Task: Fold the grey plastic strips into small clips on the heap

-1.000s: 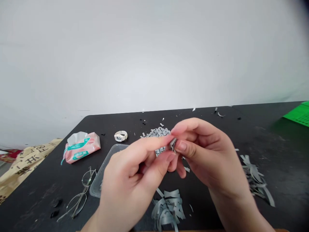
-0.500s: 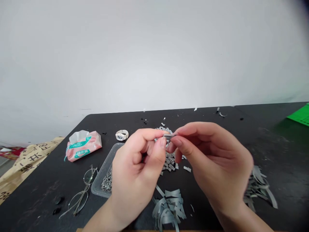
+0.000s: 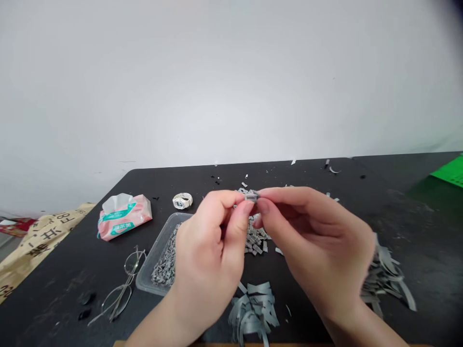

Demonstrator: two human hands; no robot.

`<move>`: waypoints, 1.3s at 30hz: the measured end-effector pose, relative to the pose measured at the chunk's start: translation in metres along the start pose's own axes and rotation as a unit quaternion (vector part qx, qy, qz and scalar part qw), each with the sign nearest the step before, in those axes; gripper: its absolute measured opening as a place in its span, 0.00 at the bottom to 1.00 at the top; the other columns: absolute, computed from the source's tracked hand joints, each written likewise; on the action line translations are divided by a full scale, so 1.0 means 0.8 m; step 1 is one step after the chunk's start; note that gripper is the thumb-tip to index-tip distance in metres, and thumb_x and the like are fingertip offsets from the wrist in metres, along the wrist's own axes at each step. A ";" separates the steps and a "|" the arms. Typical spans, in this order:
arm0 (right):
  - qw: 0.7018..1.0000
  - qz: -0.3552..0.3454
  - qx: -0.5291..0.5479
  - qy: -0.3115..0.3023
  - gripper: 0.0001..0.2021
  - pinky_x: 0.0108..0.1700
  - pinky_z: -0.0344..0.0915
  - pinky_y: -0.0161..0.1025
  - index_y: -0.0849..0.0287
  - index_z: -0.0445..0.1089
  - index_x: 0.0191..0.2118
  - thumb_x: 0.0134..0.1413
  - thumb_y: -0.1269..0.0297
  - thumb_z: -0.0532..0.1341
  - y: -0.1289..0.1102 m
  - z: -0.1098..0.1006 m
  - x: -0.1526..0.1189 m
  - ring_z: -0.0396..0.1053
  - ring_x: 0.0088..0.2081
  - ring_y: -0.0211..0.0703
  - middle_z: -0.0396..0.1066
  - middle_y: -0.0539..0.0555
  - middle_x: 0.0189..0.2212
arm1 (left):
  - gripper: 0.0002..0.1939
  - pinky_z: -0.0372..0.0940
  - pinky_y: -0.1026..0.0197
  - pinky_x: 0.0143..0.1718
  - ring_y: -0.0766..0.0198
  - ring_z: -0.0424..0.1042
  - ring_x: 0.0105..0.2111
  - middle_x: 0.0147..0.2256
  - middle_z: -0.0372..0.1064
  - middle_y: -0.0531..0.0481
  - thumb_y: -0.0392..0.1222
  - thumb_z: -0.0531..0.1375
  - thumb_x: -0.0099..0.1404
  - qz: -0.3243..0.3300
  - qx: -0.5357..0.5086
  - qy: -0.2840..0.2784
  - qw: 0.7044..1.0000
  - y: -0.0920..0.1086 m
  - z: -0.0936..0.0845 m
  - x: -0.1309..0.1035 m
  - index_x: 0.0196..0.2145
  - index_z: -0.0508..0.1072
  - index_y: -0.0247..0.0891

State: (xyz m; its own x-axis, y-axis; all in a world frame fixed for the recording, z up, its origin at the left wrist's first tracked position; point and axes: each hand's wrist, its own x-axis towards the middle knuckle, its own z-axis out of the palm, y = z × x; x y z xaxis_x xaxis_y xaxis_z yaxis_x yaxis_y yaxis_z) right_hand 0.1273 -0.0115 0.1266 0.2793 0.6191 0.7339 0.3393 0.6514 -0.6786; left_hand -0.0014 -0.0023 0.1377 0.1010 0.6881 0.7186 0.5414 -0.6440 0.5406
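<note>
Between the fingertips of both hands is a small grey piece point(image 3: 251, 196), held up above the table. My left hand point(image 3: 213, 250) pinches its left end between thumb and index finger. The right end is pinched by the thumb and index finger of my right hand point(image 3: 318, 241). Behind and below the fingers lies a pile of small grey pieces point(image 3: 256, 239), partly hidden by the hands. A clear plastic tub point(image 3: 150, 270) with many small grey parts stands beside my left hand, which covers its right side.
Grey strips point(image 3: 253, 313) lie at the front middle, with more strips point(image 3: 388, 279) at right. To the left are a tissue pack point(image 3: 125, 219), a white watch point(image 3: 183, 201) and eyeglasses point(image 3: 119, 299). A green sheet point(image 3: 450, 171) is at far right.
Both hands have risen slightly with the grey piece, and its face has turned a little. My left hand has shifted slightly right, uncovering more of the tub.
</note>
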 end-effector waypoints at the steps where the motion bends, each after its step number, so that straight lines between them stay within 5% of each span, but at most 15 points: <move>1: 1.000 -0.011 -0.008 0.006 0.08 0.31 0.77 0.32 0.55 0.78 0.37 0.56 0.76 0.67 0.001 0.002 0.000 0.78 0.27 0.36 0.82 0.46 0.30 | 0.04 0.63 0.75 0.21 0.75 0.72 0.21 0.26 0.75 0.62 0.33 0.59 0.70 0.000 0.008 0.004 1.000 0.000 0.000 0.000 0.37 0.72 0.40; 9: 0.987 -0.120 -0.105 -0.002 0.09 0.30 0.78 0.32 0.56 0.74 0.36 0.56 0.79 0.63 0.004 0.012 0.001 0.78 0.25 0.36 0.83 0.49 0.31 | 0.05 0.62 0.73 0.19 0.76 0.68 0.17 0.22 0.73 0.64 0.32 0.59 0.69 0.015 0.040 0.022 0.999 -0.002 0.001 -0.002 0.37 0.71 0.41; 16: 0.993 -0.111 -0.036 -0.017 0.11 0.34 0.79 0.33 0.54 0.76 0.37 0.58 0.80 0.63 0.007 0.011 0.000 0.78 0.29 0.37 0.82 0.49 0.32 | 0.04 0.65 0.73 0.22 0.76 0.72 0.18 0.26 0.77 0.63 0.33 0.59 0.70 0.056 0.080 0.041 0.994 -0.004 -0.002 -0.005 0.39 0.71 0.40; 22: 0.993 -0.004 0.115 -0.025 0.14 0.36 0.79 0.26 0.54 0.78 0.43 0.56 0.80 0.67 0.008 0.005 -0.004 0.78 0.31 0.31 0.82 0.46 0.35 | 0.05 0.69 0.75 0.27 0.75 0.77 0.23 0.29 0.79 0.61 0.33 0.58 0.72 0.109 0.093 0.052 0.988 0.002 -0.003 -0.006 0.43 0.72 0.40; 29: 0.916 0.187 0.331 -0.128 0.09 0.27 0.77 0.25 0.55 0.82 0.37 0.54 0.77 0.70 0.009 -0.005 0.017 0.78 0.25 0.32 0.81 0.47 0.27 | 0.04 0.70 0.78 0.30 0.78 0.76 0.24 0.30 0.78 0.62 0.33 0.57 0.73 0.129 0.077 0.036 0.988 0.004 -0.008 -0.005 0.42 0.70 0.39; 34: 0.870 0.226 0.406 -0.166 0.07 0.24 0.75 0.25 0.57 0.83 0.36 0.55 0.76 0.70 0.015 -0.012 0.021 0.77 0.26 0.33 0.80 0.50 0.27 | 0.05 0.70 0.79 0.32 0.79 0.77 0.26 0.31 0.79 0.62 0.33 0.57 0.72 0.116 0.058 0.023 0.991 0.003 -0.007 -0.008 0.43 0.69 0.40; 39: 0.864 0.217 0.422 -0.171 0.08 0.24 0.75 0.23 0.56 0.82 0.38 0.58 0.76 0.68 0.014 -0.014 0.018 0.77 0.29 0.33 0.79 0.50 0.29 | 0.04 0.68 0.76 0.26 0.79 0.74 0.22 0.28 0.77 0.63 0.34 0.58 0.71 0.099 0.074 0.049 0.991 0.003 -0.004 -0.010 0.41 0.71 0.40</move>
State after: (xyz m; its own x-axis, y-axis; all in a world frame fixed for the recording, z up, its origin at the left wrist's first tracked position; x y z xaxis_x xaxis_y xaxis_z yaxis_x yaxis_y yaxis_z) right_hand 0.1449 -0.0006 0.1298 -0.1144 0.8845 0.4523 -0.5465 0.3242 -0.7722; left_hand -0.0039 -0.0106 0.1347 0.1394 0.5133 0.8468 0.6364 -0.7016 0.3206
